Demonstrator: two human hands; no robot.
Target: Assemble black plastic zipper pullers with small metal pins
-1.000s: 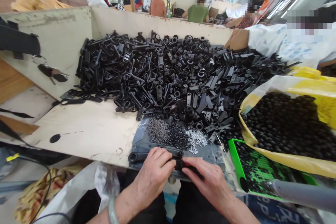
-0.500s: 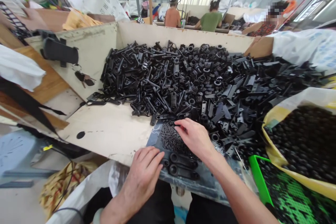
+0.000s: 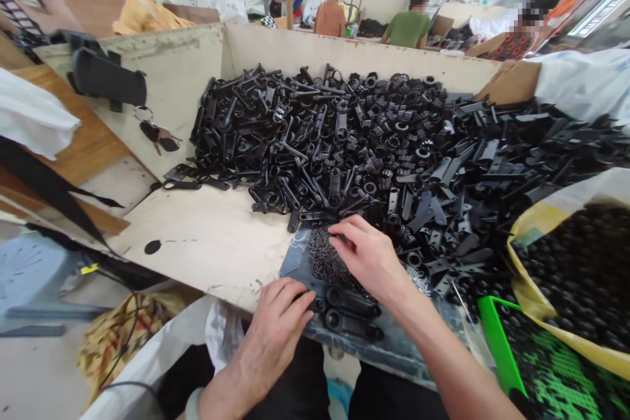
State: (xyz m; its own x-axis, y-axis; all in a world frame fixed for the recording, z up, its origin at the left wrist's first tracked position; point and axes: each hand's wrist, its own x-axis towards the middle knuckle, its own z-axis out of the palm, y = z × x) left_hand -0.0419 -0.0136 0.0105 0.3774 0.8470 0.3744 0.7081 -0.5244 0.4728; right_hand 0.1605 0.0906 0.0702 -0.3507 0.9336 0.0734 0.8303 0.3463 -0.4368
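Note:
My left hand [image 3: 283,315] rests at the front edge of the dark work surface [image 3: 403,348], its fingers bent together around the left end of a black part, mostly hidden beneath them. Just right of its fingertips lie two long black parts [image 3: 352,325] with round ends, one behind the other. My right hand [image 3: 367,252] hovers at the pile of small metal screws [image 3: 325,256], thumb and forefinger close together; whatever is between them is too small to make out. Behind both hands spreads a large heap of black plastic parts [image 3: 315,138].
A pale board [image 3: 207,243] lies to the left. Keys [image 3: 160,136] hang on the left wooden wall. At right are a yellow-edged bag [image 3: 590,262] of black balls and a green tray [image 3: 499,341]. Three people sit in the background.
The view has shifted slightly, so the bin and heap appear a little farther right. Both hands keep nearly the same places, the right one still at the screws.

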